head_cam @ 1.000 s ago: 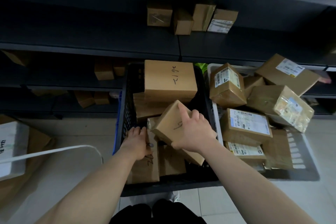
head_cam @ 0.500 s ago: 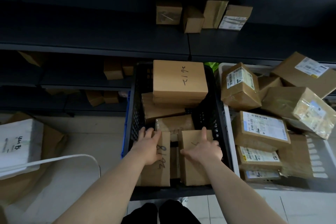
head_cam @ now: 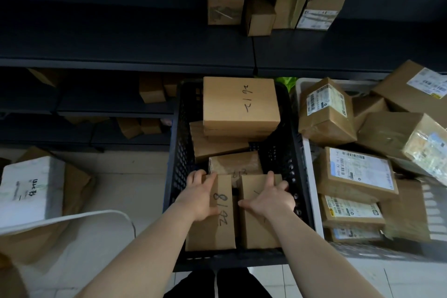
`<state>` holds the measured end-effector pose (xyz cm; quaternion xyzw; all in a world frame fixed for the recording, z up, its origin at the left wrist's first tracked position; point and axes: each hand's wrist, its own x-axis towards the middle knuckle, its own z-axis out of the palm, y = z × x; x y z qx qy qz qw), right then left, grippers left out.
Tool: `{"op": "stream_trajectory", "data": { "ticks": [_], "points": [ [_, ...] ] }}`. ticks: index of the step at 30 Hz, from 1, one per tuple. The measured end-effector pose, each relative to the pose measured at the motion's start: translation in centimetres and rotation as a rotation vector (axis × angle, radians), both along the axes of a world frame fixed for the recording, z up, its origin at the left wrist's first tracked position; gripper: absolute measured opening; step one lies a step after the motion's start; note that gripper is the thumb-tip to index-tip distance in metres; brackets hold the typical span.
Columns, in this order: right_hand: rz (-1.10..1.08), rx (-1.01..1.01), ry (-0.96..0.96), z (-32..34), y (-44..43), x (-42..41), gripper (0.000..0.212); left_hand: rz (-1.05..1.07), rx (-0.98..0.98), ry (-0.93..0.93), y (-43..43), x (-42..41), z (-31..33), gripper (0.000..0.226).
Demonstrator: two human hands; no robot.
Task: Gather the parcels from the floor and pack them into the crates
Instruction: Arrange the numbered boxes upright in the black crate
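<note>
At the lower centre of the frame, in the black crate (head_cam: 180, 152), the left hand (head_cam: 200, 197) rests flat and open on the numbered parcel (head_cam: 212, 225), the right hand (head_cam: 268, 197) spread on its neighbour (head_cam: 258, 232); press both down level, edges snug together

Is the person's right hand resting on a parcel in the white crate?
No, the right hand lies on a brown parcel inside the black crate.
</note>
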<state>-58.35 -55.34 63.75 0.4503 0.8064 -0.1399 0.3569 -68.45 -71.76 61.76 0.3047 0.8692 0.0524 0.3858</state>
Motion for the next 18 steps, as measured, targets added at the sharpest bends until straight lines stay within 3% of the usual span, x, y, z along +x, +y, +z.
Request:
{"op": "stream_trajectory", "data": {
  "ticks": [6,10,14,18],
  "points": [
    [0.048,-0.029,0.003,0.9,0.6,-0.5,0.134,0.017,-0.073,-0.02,0.7,-0.2,1.0,0.111],
    [0.099,0.02,0.107,2.4,1.4,-1.4,0.131,0.077,-0.029,-0.017,0.9,-0.6,2.2,0.11],
    [-0.006,0.007,0.401,4.4,3.6,-3.2,0.117,0.32,0.123,-0.074,2.2,-2.2,3.8,0.107],
    [-0.127,-0.102,0.75,6.3,6.2,-5.7,0.084,0.62,0.365,-0.067,4.6,-5.1,6.7,0.089]
  ]
}}
